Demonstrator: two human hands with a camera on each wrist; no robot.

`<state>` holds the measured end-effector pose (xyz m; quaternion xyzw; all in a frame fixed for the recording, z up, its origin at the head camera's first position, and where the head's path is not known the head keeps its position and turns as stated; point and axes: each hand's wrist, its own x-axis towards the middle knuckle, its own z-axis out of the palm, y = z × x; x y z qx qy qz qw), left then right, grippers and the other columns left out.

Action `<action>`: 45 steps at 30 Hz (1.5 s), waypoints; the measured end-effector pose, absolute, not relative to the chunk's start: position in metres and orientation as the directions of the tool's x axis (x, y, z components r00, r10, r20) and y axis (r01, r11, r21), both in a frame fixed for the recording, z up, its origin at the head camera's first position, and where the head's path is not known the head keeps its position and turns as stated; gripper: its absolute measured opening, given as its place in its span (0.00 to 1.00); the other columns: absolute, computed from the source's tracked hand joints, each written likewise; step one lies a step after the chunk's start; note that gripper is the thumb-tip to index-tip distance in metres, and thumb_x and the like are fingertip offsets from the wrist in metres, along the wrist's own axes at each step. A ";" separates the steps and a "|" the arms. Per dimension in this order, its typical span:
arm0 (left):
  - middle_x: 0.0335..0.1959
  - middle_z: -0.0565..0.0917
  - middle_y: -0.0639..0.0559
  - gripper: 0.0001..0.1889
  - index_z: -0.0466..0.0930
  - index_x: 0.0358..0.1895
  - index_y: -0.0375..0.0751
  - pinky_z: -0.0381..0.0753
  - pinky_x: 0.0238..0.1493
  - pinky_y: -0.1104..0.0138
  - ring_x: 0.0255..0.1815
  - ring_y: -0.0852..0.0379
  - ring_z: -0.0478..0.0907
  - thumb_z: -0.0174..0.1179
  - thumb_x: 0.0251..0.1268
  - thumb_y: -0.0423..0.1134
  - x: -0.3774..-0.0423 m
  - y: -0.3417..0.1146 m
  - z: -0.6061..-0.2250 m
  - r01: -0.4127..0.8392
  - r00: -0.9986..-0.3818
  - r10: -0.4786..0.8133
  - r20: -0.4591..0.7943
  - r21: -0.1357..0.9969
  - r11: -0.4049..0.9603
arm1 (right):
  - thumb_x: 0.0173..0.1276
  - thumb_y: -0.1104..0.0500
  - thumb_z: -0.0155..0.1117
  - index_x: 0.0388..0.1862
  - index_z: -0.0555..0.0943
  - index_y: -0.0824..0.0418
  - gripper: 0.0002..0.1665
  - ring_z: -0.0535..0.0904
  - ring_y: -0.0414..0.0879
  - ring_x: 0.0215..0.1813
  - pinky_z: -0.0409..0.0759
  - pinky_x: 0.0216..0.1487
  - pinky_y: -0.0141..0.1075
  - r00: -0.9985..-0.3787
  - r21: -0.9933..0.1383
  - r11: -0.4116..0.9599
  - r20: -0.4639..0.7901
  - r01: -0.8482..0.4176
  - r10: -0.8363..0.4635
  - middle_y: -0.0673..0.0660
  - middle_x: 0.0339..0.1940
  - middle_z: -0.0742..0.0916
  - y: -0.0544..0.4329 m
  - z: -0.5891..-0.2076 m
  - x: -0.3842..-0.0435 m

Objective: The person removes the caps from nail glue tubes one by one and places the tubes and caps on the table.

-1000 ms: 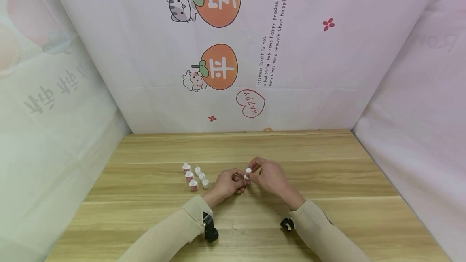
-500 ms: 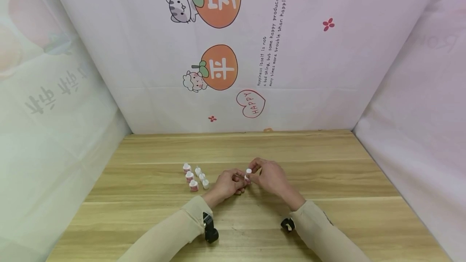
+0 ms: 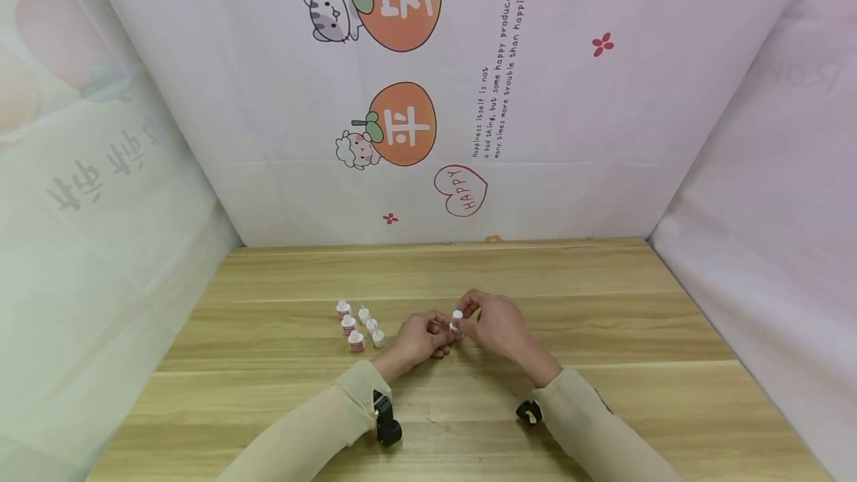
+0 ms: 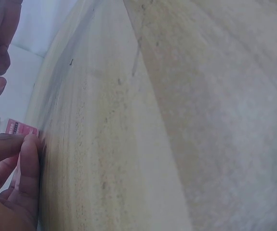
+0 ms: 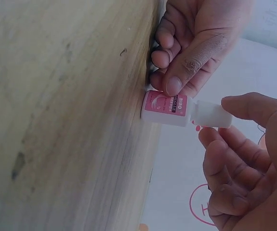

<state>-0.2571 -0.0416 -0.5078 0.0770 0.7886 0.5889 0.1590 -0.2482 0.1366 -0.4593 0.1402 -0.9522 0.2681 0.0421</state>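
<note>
A small white glue bottle (image 5: 164, 108) with a pink label stands upright on the table between my two hands. My left hand (image 3: 418, 337) pinches the bottle's body low down, thumb against the label in the right wrist view. My right hand (image 3: 498, 324) holds the white cap (image 5: 213, 114) on top between thumb and fingers. In the left wrist view the label (image 4: 21, 127) shows just past my left fingertips. Left of my hands stand three similar bottles (image 3: 356, 341) with uncovered white tops. Beside them is a row of three small white caps (image 3: 378, 338), with thin pins pointing up.
The wooden table (image 3: 428, 422) reaches back to a white printed cloth wall (image 3: 549, 192). Pale cloth walls also rise at the left (image 3: 134, 281) and right (image 3: 756, 244). Both sleeved forearms come in from the front edge.
</note>
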 end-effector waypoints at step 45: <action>0.36 0.88 0.39 0.08 0.80 0.47 0.34 0.84 0.28 0.68 0.26 0.59 0.83 0.62 0.68 0.30 -0.256 -0.043 -0.510 -0.061 -0.934 0.319 -0.159 0.953 0.296 | 0.62 0.48 0.73 0.39 0.82 0.44 0.09 0.77 0.38 0.33 0.75 0.34 0.36 -0.959 -0.503 0.816 0.143 -0.285 -0.247 0.43 0.36 0.88 0.136 -0.459 -0.247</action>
